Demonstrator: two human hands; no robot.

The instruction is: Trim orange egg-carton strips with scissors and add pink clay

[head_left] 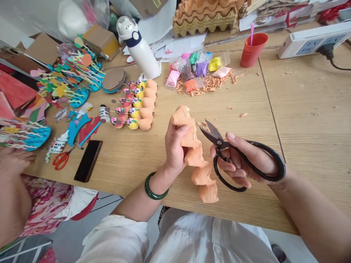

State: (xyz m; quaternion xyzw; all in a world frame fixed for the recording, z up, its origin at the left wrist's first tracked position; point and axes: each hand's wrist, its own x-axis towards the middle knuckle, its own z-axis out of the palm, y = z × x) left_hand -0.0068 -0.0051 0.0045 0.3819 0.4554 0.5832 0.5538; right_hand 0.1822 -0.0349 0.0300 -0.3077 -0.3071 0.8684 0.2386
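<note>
My left hand (175, 146) is closed round an orange strip of egg-carton cups (201, 173), which it holds up over the table edge, its lower cups hanging below my fingers. My right hand (245, 160) grips black scissors (219, 140) by their big loop handles. The blades are slightly apart and point left at the strip's upper part, just short of touching it. A green bangle (153, 190) circles my left wrist.
Another person's arm (12, 190) rests at the left edge. On the wooden table (301, 109) lie a row of painted carton figures (135, 106), a black phone (88, 160), red scissors (61, 159), a white bottle (139, 47), clay packets (196, 69), a red cup (252, 49), a power strip (312, 42) and stacked egg trays (205, 16).
</note>
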